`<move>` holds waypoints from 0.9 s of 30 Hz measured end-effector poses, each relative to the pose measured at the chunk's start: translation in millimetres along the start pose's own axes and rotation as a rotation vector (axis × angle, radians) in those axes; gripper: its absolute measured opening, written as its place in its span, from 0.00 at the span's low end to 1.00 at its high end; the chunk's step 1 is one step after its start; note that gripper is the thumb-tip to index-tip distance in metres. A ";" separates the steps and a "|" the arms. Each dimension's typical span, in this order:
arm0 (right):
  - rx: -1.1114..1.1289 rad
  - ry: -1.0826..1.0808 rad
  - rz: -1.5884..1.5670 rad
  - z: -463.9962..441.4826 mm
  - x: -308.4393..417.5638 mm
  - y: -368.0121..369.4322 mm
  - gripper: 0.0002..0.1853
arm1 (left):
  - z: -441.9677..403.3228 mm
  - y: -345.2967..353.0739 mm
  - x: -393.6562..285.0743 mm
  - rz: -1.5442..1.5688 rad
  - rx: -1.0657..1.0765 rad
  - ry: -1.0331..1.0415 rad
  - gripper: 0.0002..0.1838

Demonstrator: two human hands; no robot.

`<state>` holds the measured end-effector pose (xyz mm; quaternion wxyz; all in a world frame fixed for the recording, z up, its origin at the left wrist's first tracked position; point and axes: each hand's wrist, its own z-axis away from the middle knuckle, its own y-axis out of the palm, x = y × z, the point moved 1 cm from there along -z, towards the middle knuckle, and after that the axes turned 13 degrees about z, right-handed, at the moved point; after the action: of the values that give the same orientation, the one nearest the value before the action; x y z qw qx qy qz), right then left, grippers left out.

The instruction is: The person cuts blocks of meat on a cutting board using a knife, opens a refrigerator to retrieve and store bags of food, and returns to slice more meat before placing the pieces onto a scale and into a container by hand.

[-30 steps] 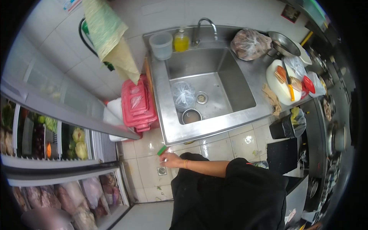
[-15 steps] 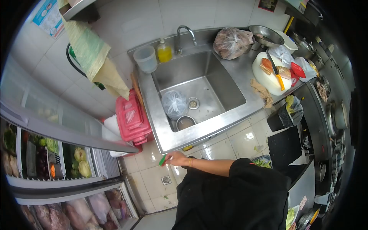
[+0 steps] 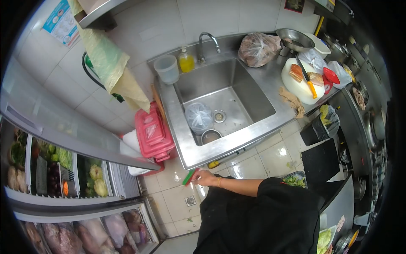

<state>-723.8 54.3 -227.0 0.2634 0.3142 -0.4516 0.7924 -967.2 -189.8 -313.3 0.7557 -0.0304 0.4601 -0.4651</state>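
Note:
My right hand [image 3: 205, 178] reaches left over the tiled floor, below the front edge of the steel sink [image 3: 237, 145]. Its fingers are closed on a small, narrow green-and-red object [image 3: 190, 176], which points down and left. What the object is, I cannot make out. A yellow item [image 3: 214, 164] lies on the floor near the hand, under the sink's edge. The sink holds a knotted clear plastic bag [image 3: 198, 117] and a round metal container [image 3: 210, 136]. My left hand is not in view.
An open fridge [image 3: 80, 148] with vegetables and bagged meat fills the left. Red lidded tubs [image 3: 154, 134] stand beside the sink. On the right counter are bagged meat [image 3: 258, 49] and a white board [image 3: 302, 86] with meat and an orange-handled knife. Below stands a bin [image 3: 315, 130].
The view has shifted, so the sink now appears lower and more of the wall shows. My right hand stays closed on the green-and-red object, more of which now shows.

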 end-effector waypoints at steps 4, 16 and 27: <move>-0.013 0.014 0.021 10.7 -0.5 -12.3 0.17 | 7.5 0.5 11.6 0.009 0.018 -0.029 0.38; -0.074 0.267 -0.047 84.2 -54.4 -38.4 0.18 | 34.1 -3.4 49.8 0.054 0.058 -0.069 0.35; -0.128 -0.069 -0.061 55.4 -82.3 -105.7 0.17 | 44.3 4.7 -2.2 0.255 -0.114 0.205 0.32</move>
<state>-580.7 42.4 -207.6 0.2912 0.3377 -0.5003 0.7422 -932.3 -202.4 -288.6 0.7548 0.0328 0.5604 -0.3393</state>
